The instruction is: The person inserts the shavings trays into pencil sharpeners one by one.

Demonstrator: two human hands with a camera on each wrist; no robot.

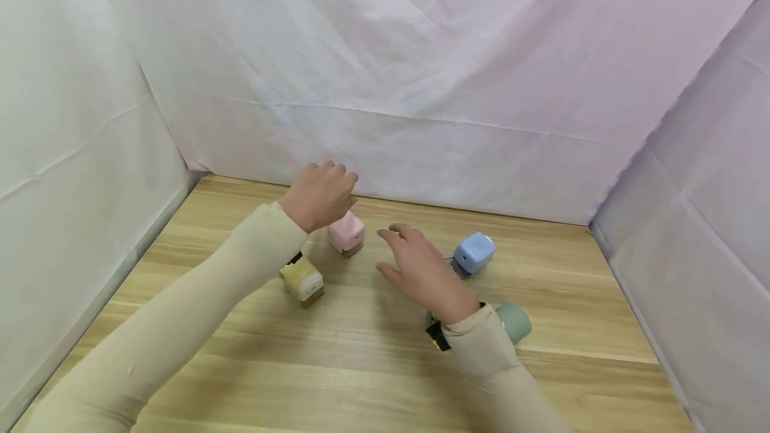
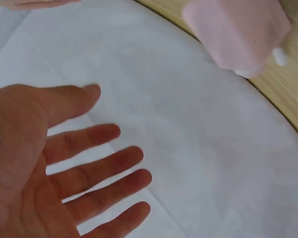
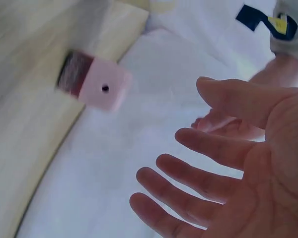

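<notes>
A pink block-shaped item (image 1: 346, 232) with a darker base stands near the back of the wooden table; it also shows in the left wrist view (image 2: 238, 32) and the right wrist view (image 3: 105, 84). My left hand (image 1: 321, 196) is raised just behind and above it, fingers spread and touching nothing (image 2: 74, 163). To the right of the pink item my right hand (image 1: 424, 272) hovers with spread, slightly bent fingers and an empty palm (image 3: 228, 168). A yellow item (image 1: 303, 280) stands below my left wrist. Beyond my right hand is a blue item (image 1: 474, 252).
A green cylindrical item (image 1: 514, 323) lies beside my right cuff, partly covered by it. The wooden table (image 1: 337, 386) is enclosed at the back and both sides by white cloth (image 1: 391, 85).
</notes>
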